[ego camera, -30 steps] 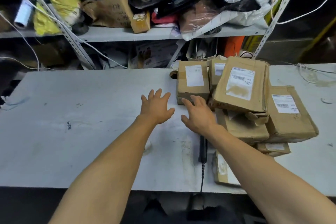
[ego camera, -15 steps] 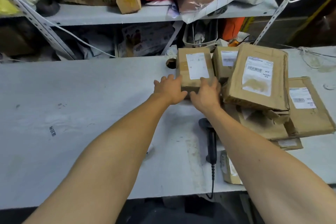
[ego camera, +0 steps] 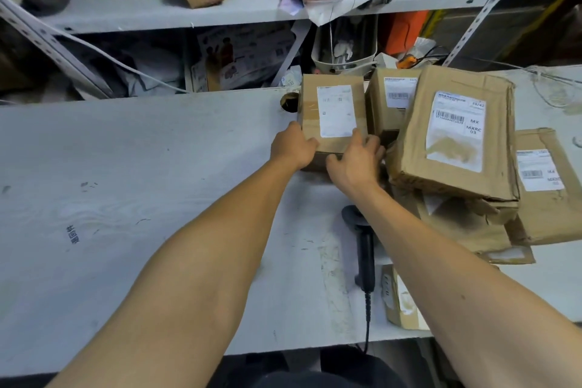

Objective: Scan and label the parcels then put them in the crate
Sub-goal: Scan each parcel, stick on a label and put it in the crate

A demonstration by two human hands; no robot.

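Note:
A small brown cardboard parcel (ego camera: 330, 94) with a white label lies at the back of the white table (ego camera: 141, 183). My left hand (ego camera: 293, 146) grips its near left corner and my right hand (ego camera: 356, 161) grips its near right corner, fingers curled over the top edge. A black handheld scanner (ego camera: 365, 249) lies on the table below my right forearm, its cable running off the front edge. To the right, several more labelled cardboard parcels are piled, the biggest (ego camera: 456, 132) tilted on top. No crate is in view.
A cluttered metal shelf (ego camera: 157, 9) with boxes and bags stands behind the table. A round hole (ego camera: 288, 101) sits in the tabletop left of the held parcel. Another small parcel (ego camera: 396, 302) lies at the front edge under my right arm.
Both hands reached forward from the open tabletop to the small parcel and now hold its near corners. The view has tilted down and moved closer.

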